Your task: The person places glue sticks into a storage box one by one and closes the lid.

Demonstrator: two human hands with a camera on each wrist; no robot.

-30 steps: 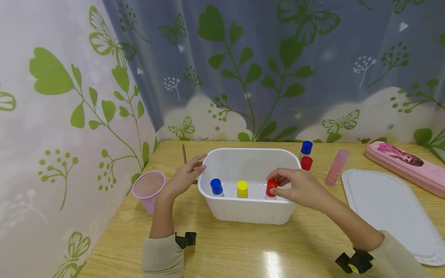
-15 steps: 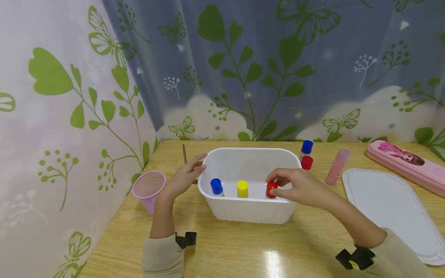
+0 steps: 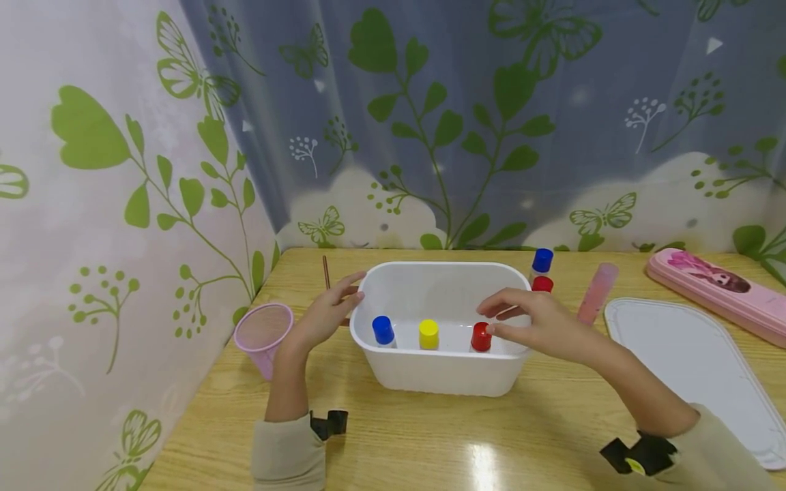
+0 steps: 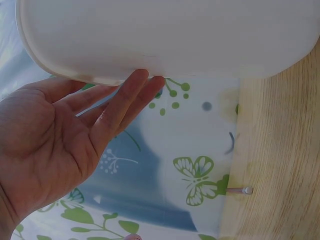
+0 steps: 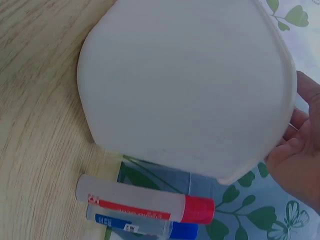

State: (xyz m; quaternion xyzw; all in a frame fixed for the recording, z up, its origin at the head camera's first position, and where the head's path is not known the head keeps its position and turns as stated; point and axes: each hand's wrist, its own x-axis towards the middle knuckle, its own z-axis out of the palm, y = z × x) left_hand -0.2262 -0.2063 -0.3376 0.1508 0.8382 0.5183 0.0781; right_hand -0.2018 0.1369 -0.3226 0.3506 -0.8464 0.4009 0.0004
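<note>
A white plastic tub [image 3: 442, 374] stands on the table. Inside it, from left to right, are bottles with a blue cap [image 3: 383, 330], a yellow cap [image 3: 428, 333] and a red cap [image 3: 481, 337]; the front wall hides their lower parts. Over the tub's right rim reaches my right hand [image 3: 546, 324], its fingers spread apart above the red cap and the thumb tip close beside it. My left hand [image 3: 321, 315] rests with extended fingers against the tub's left end; the left wrist view shows the fingertips [image 4: 137, 82] on the outer wall.
Right of the tub are a clear red-capped bottle [image 5: 145, 201] and a blue-capped one [image 5: 135, 221]. Farther right are a pink tube [image 3: 597, 293], a white tray [image 3: 688, 368] and a pink pencil case [image 3: 718, 283]. At left are a purple cup [image 3: 263, 334] and a thin brown stick [image 3: 326, 271].
My right hand has let go of the red-capped bottle; its fingers have parted and the hand has shifted slightly right. The left hand and the tub have stayed put.
</note>
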